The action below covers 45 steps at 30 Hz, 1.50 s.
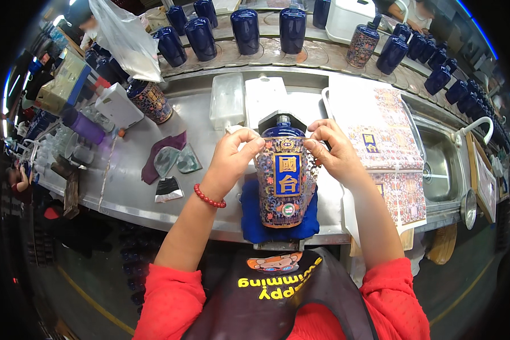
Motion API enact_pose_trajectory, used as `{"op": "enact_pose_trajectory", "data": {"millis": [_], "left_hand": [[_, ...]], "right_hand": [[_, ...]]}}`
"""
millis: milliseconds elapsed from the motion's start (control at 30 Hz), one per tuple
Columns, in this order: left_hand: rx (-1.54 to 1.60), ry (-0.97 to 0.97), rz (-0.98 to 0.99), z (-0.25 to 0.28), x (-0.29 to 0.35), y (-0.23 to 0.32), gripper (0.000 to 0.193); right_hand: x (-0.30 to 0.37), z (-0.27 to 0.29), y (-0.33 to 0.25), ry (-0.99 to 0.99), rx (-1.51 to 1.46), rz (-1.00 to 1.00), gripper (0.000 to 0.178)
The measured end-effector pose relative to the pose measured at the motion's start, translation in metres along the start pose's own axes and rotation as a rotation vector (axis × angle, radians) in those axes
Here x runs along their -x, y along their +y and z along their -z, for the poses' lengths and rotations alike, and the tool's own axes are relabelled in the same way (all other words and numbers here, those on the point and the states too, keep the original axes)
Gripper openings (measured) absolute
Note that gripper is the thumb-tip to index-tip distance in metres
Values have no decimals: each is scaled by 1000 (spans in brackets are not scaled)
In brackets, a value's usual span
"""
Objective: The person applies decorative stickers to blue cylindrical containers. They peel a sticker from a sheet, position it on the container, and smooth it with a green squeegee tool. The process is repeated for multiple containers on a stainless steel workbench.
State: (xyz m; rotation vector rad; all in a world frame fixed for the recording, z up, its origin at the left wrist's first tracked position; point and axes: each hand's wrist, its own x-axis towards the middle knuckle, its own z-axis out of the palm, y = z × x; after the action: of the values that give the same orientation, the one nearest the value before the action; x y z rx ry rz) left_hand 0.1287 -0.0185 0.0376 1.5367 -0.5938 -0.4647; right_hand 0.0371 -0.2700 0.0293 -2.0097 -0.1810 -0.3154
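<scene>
In front of me a dark blue bottle [283, 129] lies with its neck pointing away, over a blue cloth [249, 218] at the bench edge. A colourful patterned decal sheet [268, 212] with a blue and gold panel covers its front. My left hand [234, 158] pinches the decal's upper left corner between thumb and fingers. At the upper right corner, my right hand [337, 152] pinches it the same way. Whether the decal clings to the glass all over cannot be made out. Printed decal sheets [399, 136] lie on white paper to the right.
Blue bottles [245, 33] stand along a conveyor [226, 55] at the back. A patterned bottle [156, 105], a white box [119, 106] and scraps of purple cloth [151, 170] are at left. Right of the sheets is a sink [443, 175] with a tap [481, 122]. Other people work beyond.
</scene>
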Motion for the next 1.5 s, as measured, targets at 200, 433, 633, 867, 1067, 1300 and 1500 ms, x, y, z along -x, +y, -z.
{"op": "enact_pose_trajectory", "data": {"millis": [200, 433, 633, 867, 1067, 1300, 1500], "left_hand": [[123, 23, -24, -2, -6, -10, 17], [158, 58, -36, -6, -10, -17, 17], [81, 112, -81, -9, -7, -22, 19], [-77, 237, -137, -13, -6, -22, 22], [-653, 247, -528, -27, 29, -9, 75], [-775, 144, -489, -36, 38, -11, 78], [-729, 126, -448, -35, 36, -10, 79]], "right_hand": [[-3, -5, 2, 28, -2, -1, 24], [-6, -6, 0, 52, 50, 26, 25], [0, -6, -5, 55, -138, -136, 25], [-3, -8, -11, 190, 133, 10, 13], [37, -30, -35, 249, 390, 115, 56], [55, -39, -10, 78, 238, 30, 75], [51, -32, -8, 18, 92, 39, 80]]}}
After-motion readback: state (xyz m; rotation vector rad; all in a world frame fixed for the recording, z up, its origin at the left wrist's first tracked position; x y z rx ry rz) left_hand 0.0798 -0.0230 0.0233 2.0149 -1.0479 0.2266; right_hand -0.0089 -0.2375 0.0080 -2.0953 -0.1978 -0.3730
